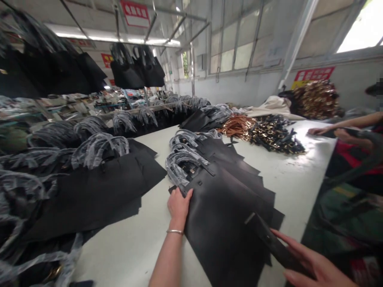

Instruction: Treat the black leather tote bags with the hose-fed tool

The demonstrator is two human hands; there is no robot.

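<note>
A stack of flat black handbags (227, 215), their handles (182, 159) wrapped in clear plastic, lies fanned out on the pale table. My left hand (178, 205), with a silver bangle at the wrist, pinches the top left corner of the uppermost bag, beside the base of a handle. Over the lower right of that bag, my right hand (311, 263) grips a flat black strap (273, 241), which points up and left. A small dark spot or hole shows on the strap. Part of the right hand is cut off by the frame's lower edge.
More black bags (110, 187) with wrapped handles are piled on the left. Farther back lie brown straps (237, 126) and black straps with gold hardware (273, 133). Another person's hands (341, 131) rest at the table's right edge. Bags hang from an overhead rail (134, 65).
</note>
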